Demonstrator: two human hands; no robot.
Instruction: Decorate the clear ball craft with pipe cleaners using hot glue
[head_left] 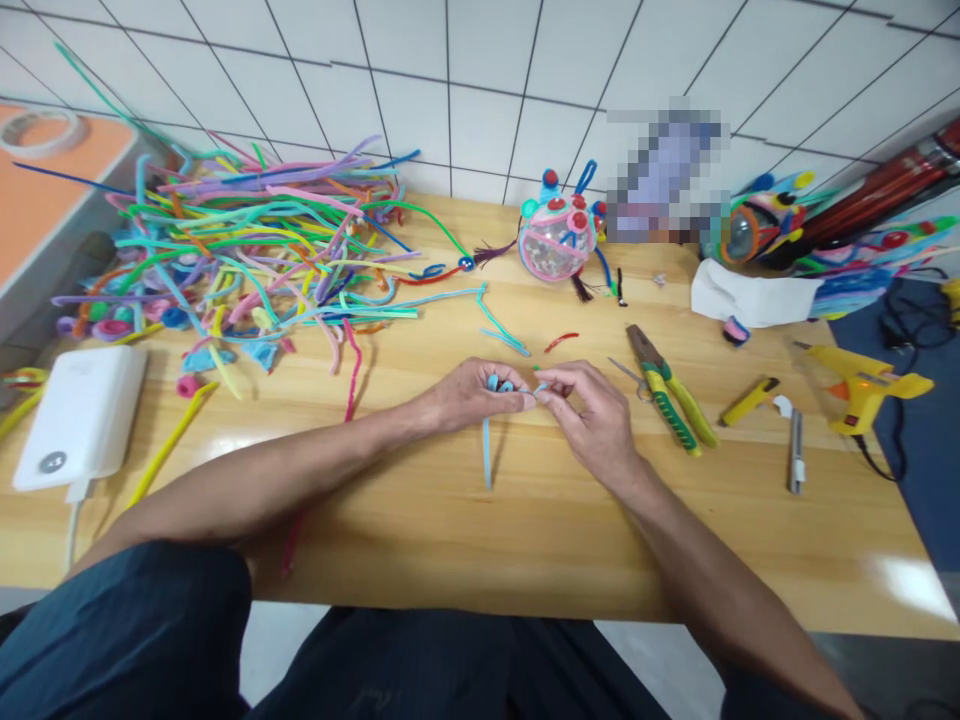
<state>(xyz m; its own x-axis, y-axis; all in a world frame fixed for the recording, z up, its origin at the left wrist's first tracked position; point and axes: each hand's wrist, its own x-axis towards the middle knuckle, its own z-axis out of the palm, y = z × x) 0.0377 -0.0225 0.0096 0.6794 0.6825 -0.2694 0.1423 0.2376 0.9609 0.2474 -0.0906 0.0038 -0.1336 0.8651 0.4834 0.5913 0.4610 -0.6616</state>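
Between my two hands is a light blue pipe cleaner (487, 455), bent into small loops at the top with a straight tail hanging down. My left hand (484, 392) is closed around its looped part, thumb pressed against the fingers. At the other end, my right hand (589, 405) pinches the tip between thumb and fingertips. Just beyond the hands lie a bent light blue pipe cleaner (501, 322) and a short red piece (561, 342). To the right of my right hand rest green-and-yellow pliers (670, 395).
A big heap of coloured pipe cleaners (262, 230) covers the back left. A white power bank (81, 418) sits at left. Behind my hands stands a decorated clear ball (556, 245). A yellow glue gun (862, 385), a yellow cutter (750, 400) and a grey cutter (796, 452) lie right.
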